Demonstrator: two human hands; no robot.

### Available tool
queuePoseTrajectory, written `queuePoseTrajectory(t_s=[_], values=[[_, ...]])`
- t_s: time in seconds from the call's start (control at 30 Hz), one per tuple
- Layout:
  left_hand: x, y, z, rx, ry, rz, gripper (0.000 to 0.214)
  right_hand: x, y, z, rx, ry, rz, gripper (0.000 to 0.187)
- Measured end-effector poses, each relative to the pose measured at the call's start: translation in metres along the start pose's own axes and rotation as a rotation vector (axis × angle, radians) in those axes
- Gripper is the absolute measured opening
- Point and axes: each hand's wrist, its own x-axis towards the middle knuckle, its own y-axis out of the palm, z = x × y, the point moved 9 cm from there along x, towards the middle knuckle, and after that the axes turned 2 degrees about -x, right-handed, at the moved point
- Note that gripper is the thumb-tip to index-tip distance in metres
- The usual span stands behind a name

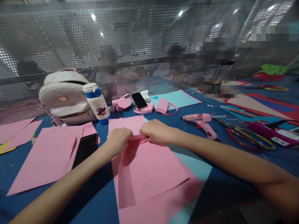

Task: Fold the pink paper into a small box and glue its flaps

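On the blue table (102,193), the top pink sheet (155,174) extends from the hands toward the person. Left hand (119,140) and right hand (153,130), equally near, pinch opposite ends of a pink strip (138,138) running side to side, perhaps the sheet's folded edge.

The bare left forearm (70,182) and right forearm (215,152) slant inward over the desk (100,193), from its near side toward its far edge. The left hand (119,139) and right hand (153,130) sit close together but apart, the right slightly nearer the far edge, both knuckles up, their fingers curled in a grip.
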Motion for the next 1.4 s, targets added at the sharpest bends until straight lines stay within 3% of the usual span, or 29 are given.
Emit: queuePoseTrajectory(t_s=[1.4], values=[[-0.0011, 0.0014, -0.0019, 0.023, 0.024, -0.016, 0.027, -0.0007, 0.0005, -0.0025, -0.025, 0.004, 0.037, 0.02]])
